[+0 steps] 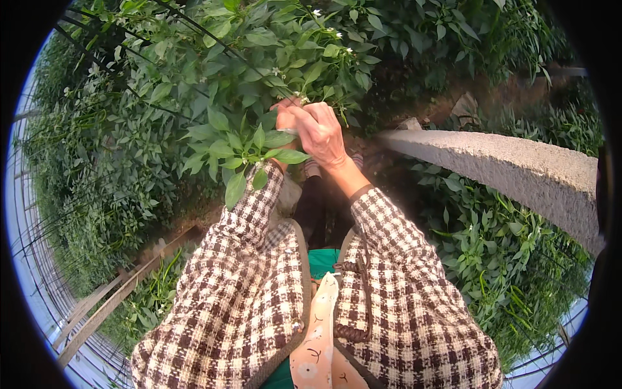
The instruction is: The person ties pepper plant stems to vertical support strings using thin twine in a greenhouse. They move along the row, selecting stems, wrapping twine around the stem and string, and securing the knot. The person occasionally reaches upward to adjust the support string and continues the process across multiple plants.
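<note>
Both hands meet at the edge of a leafy pepper plant (pixel 262 68) with small white flowers. My right hand (pixel 318 133) has its fingers bent inward at a thin dark string (pixel 228 48) that runs down from the upper left. Behind it, my left hand (pixel 285 116) is partly hidden by the right hand and by leaves. Something small and whitish shows between the hands; I cannot tell what it is. A leafy pepper shoot (pixel 248 155) lies over my left wrist and checked sleeve. What the fingertips pinch is hidden.
A rough concrete post (pixel 491 150) stretches across the right side. Pepper plants with long green peppers (pixel 520 301) grow at lower right. Wooden poles (pixel 116 296) stand at lower left, and more dark strings cross the upper left. Stones (pixel 464 107) lie on the soil beyond the post.
</note>
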`<state>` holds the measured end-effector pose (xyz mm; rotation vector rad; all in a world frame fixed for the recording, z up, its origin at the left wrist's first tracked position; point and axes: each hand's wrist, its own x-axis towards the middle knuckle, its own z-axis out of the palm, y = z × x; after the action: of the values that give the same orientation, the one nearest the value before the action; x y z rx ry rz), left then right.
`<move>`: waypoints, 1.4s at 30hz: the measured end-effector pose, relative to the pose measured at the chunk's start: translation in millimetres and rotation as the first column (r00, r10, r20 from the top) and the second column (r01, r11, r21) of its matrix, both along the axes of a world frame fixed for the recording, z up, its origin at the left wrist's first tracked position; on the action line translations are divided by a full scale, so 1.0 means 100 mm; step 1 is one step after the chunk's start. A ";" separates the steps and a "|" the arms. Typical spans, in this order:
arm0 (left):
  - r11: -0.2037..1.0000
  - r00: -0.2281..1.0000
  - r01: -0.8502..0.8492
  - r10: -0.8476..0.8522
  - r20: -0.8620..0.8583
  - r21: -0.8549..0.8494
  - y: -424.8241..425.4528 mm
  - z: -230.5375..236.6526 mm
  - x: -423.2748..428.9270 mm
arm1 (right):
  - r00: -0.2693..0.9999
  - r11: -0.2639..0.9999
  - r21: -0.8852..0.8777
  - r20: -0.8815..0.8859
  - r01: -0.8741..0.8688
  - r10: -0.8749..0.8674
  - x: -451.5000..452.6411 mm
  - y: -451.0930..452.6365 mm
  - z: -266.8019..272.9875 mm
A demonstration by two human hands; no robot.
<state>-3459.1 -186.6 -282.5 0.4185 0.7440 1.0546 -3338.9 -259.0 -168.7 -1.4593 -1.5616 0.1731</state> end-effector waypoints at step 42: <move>0.976 0.760 0.115 -0.206 -0.617 -0.185 0.26 0.63 0.15 | -0.020 0.887 -0.379 -0.917 -0.263 -0.398 -0.05 0.48 -1.00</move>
<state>-3444.4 -161.0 -220.0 0.7251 1.3531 0.6793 -3344.4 -211.3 -268.9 -1.1144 -0.0799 1.3625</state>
